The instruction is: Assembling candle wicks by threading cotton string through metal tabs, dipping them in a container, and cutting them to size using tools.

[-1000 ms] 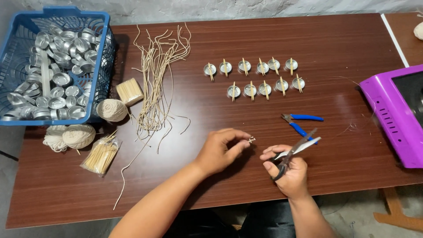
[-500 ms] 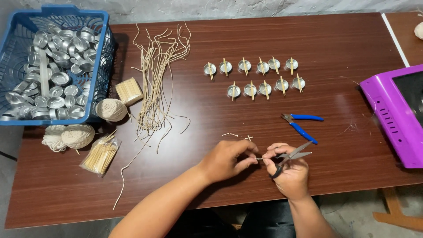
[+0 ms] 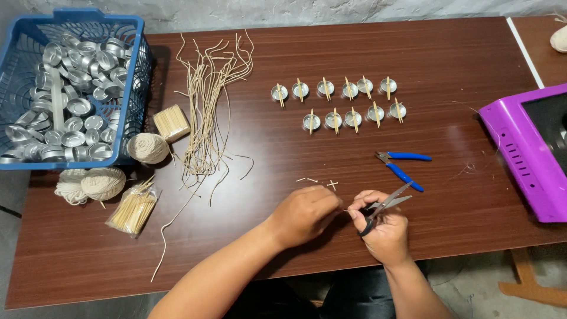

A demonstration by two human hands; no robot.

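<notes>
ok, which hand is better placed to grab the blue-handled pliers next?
Right, probably. The right hand lies just below the blue-handled pliers, though it already holds scissors and would have to set them down. The left hand sits farther off, fingertips pinched beside the right hand.

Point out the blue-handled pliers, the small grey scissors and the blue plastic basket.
Blue-handled pliers [image 3: 403,167]: head view, on the lower blue handle.
Small grey scissors [image 3: 394,199]: head view, on the metal blades.
Blue plastic basket [image 3: 71,165]: head view, on the near rim.
</notes>
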